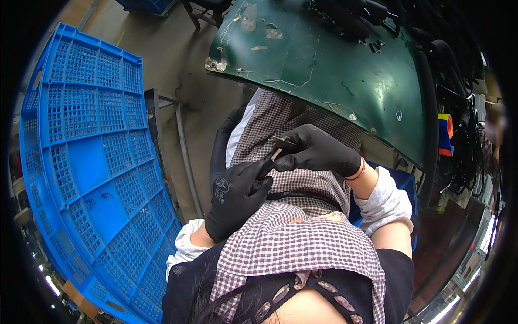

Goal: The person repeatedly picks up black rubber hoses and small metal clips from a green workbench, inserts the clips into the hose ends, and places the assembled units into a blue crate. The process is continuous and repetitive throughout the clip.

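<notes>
Both hands wear black gloves and meet in front of my checked apron. My left hand [237, 197] is closed around a long black curved piece [222, 143], which runs up past the glove along my lap; its exact kind I cannot make out. Fingers of my right hand [315, 151] are pinched on a small dark tool [284, 142] with a thin tip, mostly covered by the glove. Between the two hands a small pale spot [277, 154] shows at the end of the black piece, close to the tool.
A green worktable [334, 65] with a worn, scratched top stands ahead, black parts [350, 19] heaped at its far side. Stacked blue mesh crates [89, 156] rise on the left beside a metal frame [186, 156]. More black parts [458, 70] hang at the right.
</notes>
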{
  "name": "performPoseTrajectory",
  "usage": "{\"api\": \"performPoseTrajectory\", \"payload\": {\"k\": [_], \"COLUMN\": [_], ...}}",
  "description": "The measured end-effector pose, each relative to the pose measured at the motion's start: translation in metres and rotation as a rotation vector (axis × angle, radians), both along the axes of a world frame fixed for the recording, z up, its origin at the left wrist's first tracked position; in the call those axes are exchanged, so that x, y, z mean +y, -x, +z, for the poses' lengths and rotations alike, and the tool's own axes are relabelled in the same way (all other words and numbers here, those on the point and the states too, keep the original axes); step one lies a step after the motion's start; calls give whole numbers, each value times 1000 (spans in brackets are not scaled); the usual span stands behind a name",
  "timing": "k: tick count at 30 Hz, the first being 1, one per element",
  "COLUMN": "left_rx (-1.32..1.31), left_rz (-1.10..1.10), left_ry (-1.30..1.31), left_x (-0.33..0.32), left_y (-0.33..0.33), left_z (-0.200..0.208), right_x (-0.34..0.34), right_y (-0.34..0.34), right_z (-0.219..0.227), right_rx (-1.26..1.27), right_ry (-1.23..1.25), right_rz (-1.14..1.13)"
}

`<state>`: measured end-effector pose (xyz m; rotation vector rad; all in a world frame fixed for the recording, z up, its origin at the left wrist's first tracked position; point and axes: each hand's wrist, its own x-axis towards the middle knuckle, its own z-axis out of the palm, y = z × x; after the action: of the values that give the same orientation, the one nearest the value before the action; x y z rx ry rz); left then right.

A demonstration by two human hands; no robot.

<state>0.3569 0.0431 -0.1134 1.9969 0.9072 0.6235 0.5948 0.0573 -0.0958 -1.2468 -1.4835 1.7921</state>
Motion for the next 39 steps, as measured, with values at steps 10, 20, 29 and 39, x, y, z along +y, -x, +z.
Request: {"api": "performPoseTrajectory", "payload": {"k": [10,20,29,39], "left_rx": [-39,-101,-168,-114], "left_rz": [-46,67,34,-68], "left_ry": [-16,100,93,22], "left_x": [0,2,-2,-4], "left_y": [0,-3,-1,1], "left_z": [1,2,-10,-14], "right_x": [13,11,11,10], "right_y": [7,-19,-30,-1], "right_z": [-18,11,45,67], "right_rx": [272,-337,-504,-706], "right_ry": [283,-210,-497,-658], "right_rz": [208,234,442,543]}}
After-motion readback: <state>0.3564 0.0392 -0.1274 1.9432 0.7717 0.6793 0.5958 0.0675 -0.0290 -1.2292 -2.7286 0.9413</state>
